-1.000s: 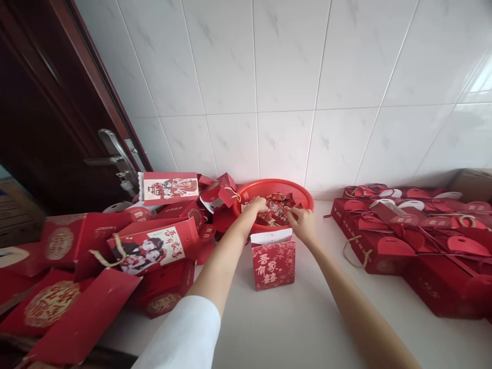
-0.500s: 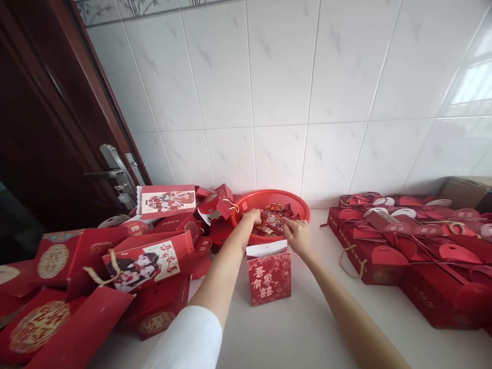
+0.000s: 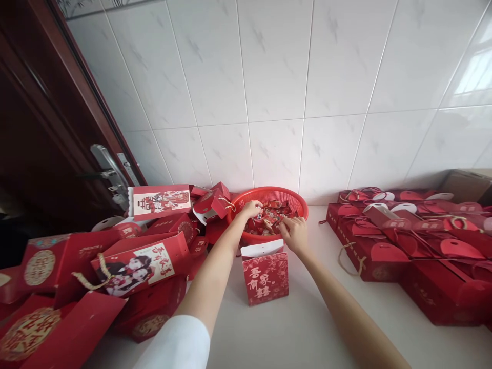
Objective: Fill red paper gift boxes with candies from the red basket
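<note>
A round red plastic basket (image 3: 269, 192) stands against the wall, with several red-wrapped pieces (image 3: 273, 215) inside. My left hand (image 3: 252, 209) is over the basket's left part, fingers bent together at the wrapped pieces; what they grip is too small to name. At the basket's right side my right hand (image 3: 294, 231) has its fingers curled over the pieces, and whatever they hold is hidden. In front of the basket, between my forearms, an open-topped red box (image 3: 266, 277) with white lettering stands upright.
Red gift boxes (image 3: 140, 266) with rope handles are piled at the left, beside a dark door (image 3: 42, 102) with a metal handle. More red boxes (image 3: 388, 256) stand in rows at the right. A cardboard box (image 3: 467, 184) is at the far right.
The view has shifted slightly. My left hand has risen a little among the wrapped pieces and moved toward the back of the basket. My right hand stays at the basket's right side, fingers still curled.
</note>
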{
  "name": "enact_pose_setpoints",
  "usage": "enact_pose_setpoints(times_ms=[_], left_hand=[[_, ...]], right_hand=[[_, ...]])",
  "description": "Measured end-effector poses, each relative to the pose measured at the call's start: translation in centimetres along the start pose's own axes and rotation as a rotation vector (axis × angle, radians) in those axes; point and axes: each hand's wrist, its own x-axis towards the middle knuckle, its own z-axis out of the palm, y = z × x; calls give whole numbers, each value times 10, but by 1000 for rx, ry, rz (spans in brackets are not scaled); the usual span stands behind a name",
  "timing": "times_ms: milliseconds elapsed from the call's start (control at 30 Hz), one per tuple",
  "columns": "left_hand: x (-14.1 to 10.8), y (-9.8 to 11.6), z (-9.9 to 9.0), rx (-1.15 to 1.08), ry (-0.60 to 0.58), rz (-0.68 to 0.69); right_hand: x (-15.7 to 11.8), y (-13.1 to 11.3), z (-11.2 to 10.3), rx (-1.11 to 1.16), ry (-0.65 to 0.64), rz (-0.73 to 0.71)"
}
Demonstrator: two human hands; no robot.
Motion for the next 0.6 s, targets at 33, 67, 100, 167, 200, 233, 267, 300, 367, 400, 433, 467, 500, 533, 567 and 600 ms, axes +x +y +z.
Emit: enact_pose_setpoints(times_ms=[33,67,100,167,200,233,267,300,367,400,433,467,500,533,567,600], left_hand=[[1,1,0,-28,22,22],[2,1,1,-53,40,42],[4,2,1,-76,53,58],[7,3,3,-116,68,84],[9,2,3,-132,71,94],[10,2,4,-147,73,102],[12,1,5,-161,74,107],[14,0,6,-174,76,109],[16,-3,7,-200,78,107],[17,-4,8,-213,81,106],[17,-6,9,-228,85,106],[17,-6,9,-244,91,108],[17,-7,9,-262,99,114],[17,-7,9,-281,109,123],[17,-7,9,-300,119,134],[17,-6,9,-318,128,146]], right_hand=[[0,1,0,1,10,-5],[1,1,1,1,19,-8],[1,2,1,1,25,-9],[1,2,2,-3,31,-4],[2,3,2,-5,32,-2],[2,3,2,-8,32,-1],[1,3,2,-10,31,0],[1,2,2,-11,30,1],[1,2,2,-15,28,4],[1,1,2,-18,28,4],[0,1,2,-20,27,4],[0,1,2,-23,26,5],[0,0,1,-26,23,7],[1,-1,1,-28,18,10],[1,-1,0,-30,10,16],[2,-2,-1,-31,-2,23]])
